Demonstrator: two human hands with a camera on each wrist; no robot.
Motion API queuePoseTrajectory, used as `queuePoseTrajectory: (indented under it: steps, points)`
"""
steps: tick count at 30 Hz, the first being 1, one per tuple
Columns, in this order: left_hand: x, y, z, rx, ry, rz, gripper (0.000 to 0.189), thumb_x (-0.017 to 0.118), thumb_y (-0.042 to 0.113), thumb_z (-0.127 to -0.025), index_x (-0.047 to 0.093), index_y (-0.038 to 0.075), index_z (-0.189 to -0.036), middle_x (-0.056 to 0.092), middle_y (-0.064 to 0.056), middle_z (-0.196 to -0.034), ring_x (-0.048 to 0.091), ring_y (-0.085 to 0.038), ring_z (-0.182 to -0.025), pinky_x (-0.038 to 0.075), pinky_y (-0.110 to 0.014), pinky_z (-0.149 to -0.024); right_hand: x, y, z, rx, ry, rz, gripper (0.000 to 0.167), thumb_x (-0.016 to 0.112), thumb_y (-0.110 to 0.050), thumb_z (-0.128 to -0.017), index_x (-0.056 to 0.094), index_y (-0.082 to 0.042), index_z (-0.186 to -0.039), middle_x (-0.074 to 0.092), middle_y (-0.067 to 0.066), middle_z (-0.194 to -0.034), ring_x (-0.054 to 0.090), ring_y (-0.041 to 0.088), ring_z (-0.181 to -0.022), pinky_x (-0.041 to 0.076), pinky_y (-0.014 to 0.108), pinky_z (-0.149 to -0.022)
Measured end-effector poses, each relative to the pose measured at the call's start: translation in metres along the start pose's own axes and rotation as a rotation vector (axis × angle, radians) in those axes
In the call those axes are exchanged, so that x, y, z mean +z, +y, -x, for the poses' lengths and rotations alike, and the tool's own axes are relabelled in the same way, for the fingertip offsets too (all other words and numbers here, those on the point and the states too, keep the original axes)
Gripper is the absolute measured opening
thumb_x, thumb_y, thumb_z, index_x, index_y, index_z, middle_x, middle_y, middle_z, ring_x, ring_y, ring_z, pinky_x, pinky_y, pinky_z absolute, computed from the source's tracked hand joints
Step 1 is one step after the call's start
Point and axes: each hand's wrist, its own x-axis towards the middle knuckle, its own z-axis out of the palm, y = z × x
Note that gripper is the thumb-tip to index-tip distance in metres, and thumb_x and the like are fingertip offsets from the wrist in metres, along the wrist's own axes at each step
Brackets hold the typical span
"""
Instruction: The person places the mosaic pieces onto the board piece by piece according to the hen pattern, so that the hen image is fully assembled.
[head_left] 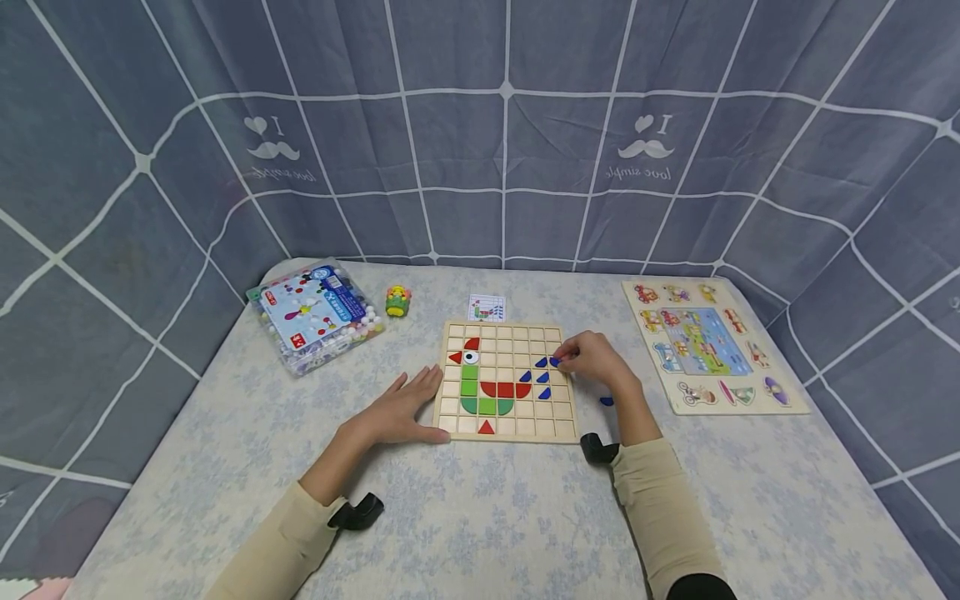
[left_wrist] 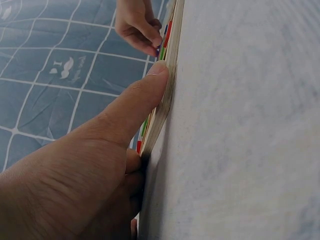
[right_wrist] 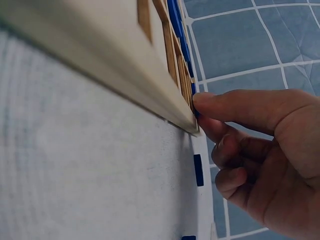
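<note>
A wooden grid board (head_left: 525, 425) lies on the table, with red, green, white and blue pieces forming a bird shape. My left hand (head_left: 402, 410) rests against its left edge, fingers spread and thumb by the lower left corner; the left wrist view shows the thumb (left_wrist: 132, 107) touching the board's rim. At the board's right side, my right hand (head_left: 597, 360) pinches a blue piece (head_left: 554, 362) between thumb and fingertips over a grid cell. In the right wrist view this blue piece (right_wrist: 194, 95) is partly hidden by the thumb. Several blue pieces sit diagonally in nearby cells.
A loose blue piece (head_left: 606, 402) lies right of the board. Behind the board is a small pattern card (head_left: 487, 308). A toy figure (head_left: 398, 301) and a clear box of beads (head_left: 315, 317) stand left; a picture puzzle board (head_left: 712, 400) lies right.
</note>
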Motion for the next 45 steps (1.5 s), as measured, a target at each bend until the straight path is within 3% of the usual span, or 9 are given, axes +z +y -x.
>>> queuePoseTrajectory:
  steps: [24,33,45]
  points:
    - [0.0005,0.0002,0.0005,-0.006,-0.007,0.010,0.111,0.069,0.060,-0.080,0.010,0.006,-0.157,0.008,-0.011,-0.165,0.006,-0.029,-0.153,0.000,-0.051,-0.124,0.0047,0.0002,-0.0014,0.031,0.001,0.011,0.018,0.074,-0.009,-0.084,0.076,-0.005,-0.101,0.074,0.008,-0.095,0.060,0.018,-0.083,0.049,0.032,-0.077]
    - [-0.0010,0.0006,0.0001,-0.004,-0.004,0.010,0.112,0.069,0.061,-0.080,0.009,0.006,-0.157,0.008,-0.010,-0.165,0.006,-0.028,-0.153,0.001,-0.051,-0.124,0.0035,-0.0032,0.0000,0.033,0.021,0.019,0.016,0.071,-0.011,-0.085,0.077,-0.005,-0.099,0.075,0.010,-0.099,0.062,0.023,-0.090,0.050,0.037,-0.080]
    - [-0.0011,0.0002,-0.0013,-0.010,-0.004,-0.002,0.112,0.069,0.062,-0.080,0.009,0.008,-0.157,0.008,-0.009,-0.165,0.006,-0.027,-0.153,0.001,-0.050,-0.125,0.0046,-0.0022,-0.0015,0.028,0.032,0.020,0.015,0.074,-0.011,-0.084,0.077,-0.005,-0.097,0.076,0.009,-0.095,0.061,0.019,-0.082,0.048,0.029,-0.072]
